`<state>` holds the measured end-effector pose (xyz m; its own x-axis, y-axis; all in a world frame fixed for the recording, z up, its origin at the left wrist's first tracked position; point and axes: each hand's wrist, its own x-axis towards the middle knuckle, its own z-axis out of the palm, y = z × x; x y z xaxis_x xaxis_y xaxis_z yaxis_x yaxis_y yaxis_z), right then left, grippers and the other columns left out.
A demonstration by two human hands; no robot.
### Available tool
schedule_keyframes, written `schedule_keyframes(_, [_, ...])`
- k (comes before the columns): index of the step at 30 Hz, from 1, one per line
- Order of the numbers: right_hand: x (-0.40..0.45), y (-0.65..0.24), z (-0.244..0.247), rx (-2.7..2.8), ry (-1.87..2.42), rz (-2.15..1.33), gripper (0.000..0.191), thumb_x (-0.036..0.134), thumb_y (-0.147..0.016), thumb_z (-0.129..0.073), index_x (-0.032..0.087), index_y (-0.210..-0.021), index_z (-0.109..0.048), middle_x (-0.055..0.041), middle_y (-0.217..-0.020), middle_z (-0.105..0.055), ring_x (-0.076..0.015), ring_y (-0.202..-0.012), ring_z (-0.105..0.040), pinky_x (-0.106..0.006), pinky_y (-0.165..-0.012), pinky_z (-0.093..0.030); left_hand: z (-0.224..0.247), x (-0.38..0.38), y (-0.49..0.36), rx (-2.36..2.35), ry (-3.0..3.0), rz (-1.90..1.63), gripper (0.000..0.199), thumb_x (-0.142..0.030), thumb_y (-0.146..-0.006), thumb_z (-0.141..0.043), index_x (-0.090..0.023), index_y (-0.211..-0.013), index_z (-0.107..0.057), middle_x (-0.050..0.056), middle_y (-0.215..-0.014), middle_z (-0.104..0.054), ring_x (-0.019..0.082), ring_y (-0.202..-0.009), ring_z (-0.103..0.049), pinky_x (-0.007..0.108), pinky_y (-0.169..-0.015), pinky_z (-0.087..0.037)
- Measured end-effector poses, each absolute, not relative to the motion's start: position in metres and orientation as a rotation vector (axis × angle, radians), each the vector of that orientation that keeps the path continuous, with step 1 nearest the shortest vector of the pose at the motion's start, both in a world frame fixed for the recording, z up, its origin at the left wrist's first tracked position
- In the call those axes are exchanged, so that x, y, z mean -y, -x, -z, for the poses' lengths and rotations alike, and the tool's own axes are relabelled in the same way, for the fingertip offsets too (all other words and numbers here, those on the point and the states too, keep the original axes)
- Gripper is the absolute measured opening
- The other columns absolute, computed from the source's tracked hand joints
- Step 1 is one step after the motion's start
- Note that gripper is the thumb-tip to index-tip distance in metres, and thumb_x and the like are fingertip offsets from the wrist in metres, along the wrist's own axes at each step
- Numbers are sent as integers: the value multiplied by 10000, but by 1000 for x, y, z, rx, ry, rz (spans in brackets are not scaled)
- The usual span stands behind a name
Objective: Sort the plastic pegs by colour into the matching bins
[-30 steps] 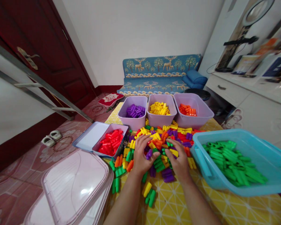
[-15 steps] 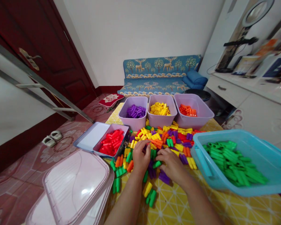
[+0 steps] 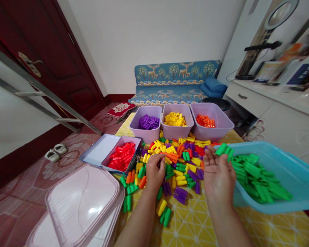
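My right hand (image 3: 218, 176) is turned palm up at the near left rim of the blue basin (image 3: 293, 159). Green plastic tubes (image 3: 224, 151) are at its thumb and fingertips, above the rim; the grip is partly hidden. More green tubes (image 3: 259, 178) lie inside the basin. Over the mixed pile, my left hand (image 3: 155, 171) has its fingers curled in; whatever they hold is hidden. Around it lie yellow tubes (image 3: 162, 207), purple tubes (image 3: 180, 195), orange tubes (image 3: 142, 182) and green tubes (image 3: 166, 216) on the yellow cloth (image 3: 187, 226).
Behind the pile stand lilac bins with purple (image 3: 146, 134), yellow (image 3: 177, 132) and orange tubes (image 3: 213, 133). An open box (image 3: 137, 151) of red tubes is left of them. Stacked clear lids (image 3: 84, 202) lie at the near left. A patterned sofa (image 3: 175, 89) is beyond.
My right hand has moved right from the pile to the basin rim and turned palm up, with green tubes at its fingertips. The left hand has stayed in place.
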<state>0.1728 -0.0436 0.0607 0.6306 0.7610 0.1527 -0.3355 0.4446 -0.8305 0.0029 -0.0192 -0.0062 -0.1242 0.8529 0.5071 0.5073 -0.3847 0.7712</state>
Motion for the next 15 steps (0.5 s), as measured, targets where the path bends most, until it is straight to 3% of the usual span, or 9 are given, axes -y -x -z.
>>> schedule_keyframes(4, [47,-173,-63,491,803,-772,239,435,-893,-490,231,-959,-596,-77,-1247,-612,-194,-1137,-592,-400,-969,-450,8,19,-3,-1507,-1825,-1501,174,-185,-863,-510,-188,-900,-681,48,-887,-686,179,-873,-614,315,-794,-466])
schedule_keyframes(10, [53,-173,-66,675,761,-702,429,489,-953,-246,328,-1255,-505,-26,-1509,-335,-222,-1316,-430,-457,-1017,-400,10,17,-2,-1501,-1841,-1485,176,-161,-857,-507,-190,-902,-676,48,-892,-682,180,-882,-611,321,-809,-461])
schedule_keyframes(13, [50,-170,-60,743,833,-714,443,468,-943,-293,302,-1329,-435,-76,-1472,-393,-242,-1273,-479,-470,-986,-422,11,17,-2,-1513,-1861,-1468,180,-159,-856,-506,-190,-913,-673,52,-894,-681,186,-882,-607,331,-814,-460])
schedule_keyframes(15, [44,-168,-47,817,972,-748,430,441,-904,-421,247,-1281,-489,-109,-1365,-514,-255,-1224,-520,-472,-986,-420,10,17,-3,-1531,-1884,-1435,179,-165,-853,-509,-191,-927,-670,57,-910,-679,194,-895,-602,343,-826,-459])
